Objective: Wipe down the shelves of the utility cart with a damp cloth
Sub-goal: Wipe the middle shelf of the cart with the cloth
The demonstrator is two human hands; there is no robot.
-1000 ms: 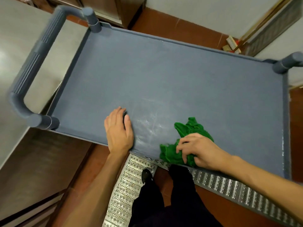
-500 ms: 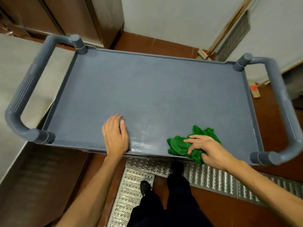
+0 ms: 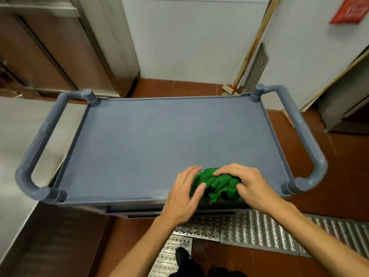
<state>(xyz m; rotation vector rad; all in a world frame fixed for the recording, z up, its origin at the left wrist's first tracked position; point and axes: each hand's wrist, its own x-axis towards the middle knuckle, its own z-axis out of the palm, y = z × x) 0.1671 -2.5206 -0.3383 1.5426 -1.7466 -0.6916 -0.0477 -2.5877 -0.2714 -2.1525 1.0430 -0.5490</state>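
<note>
The grey utility cart's top shelf [image 3: 159,140] fills the middle of the view, with a tubular handle at each end. A crumpled green cloth [image 3: 216,184] lies near the shelf's front edge, right of centre. My right hand [image 3: 245,182] grips the cloth from the right and top. My left hand [image 3: 184,193] touches its left side, fingers spread against the bunched fabric. The lower shelves are hidden under the top one.
A steel counter [image 3: 14,136] runs along the left, close to the left cart handle [image 3: 36,152]. Behind the cart stand a white wall and a broom [image 3: 249,52]. Perforated metal floor grating [image 3: 249,228] lies under my feet; the right handle [image 3: 305,140] nears a door frame.
My left hand left the shelf's front edge and moved right onto the cloth. The right hand bunched the cloth up. The camera pulled back, showing the whole cart.
</note>
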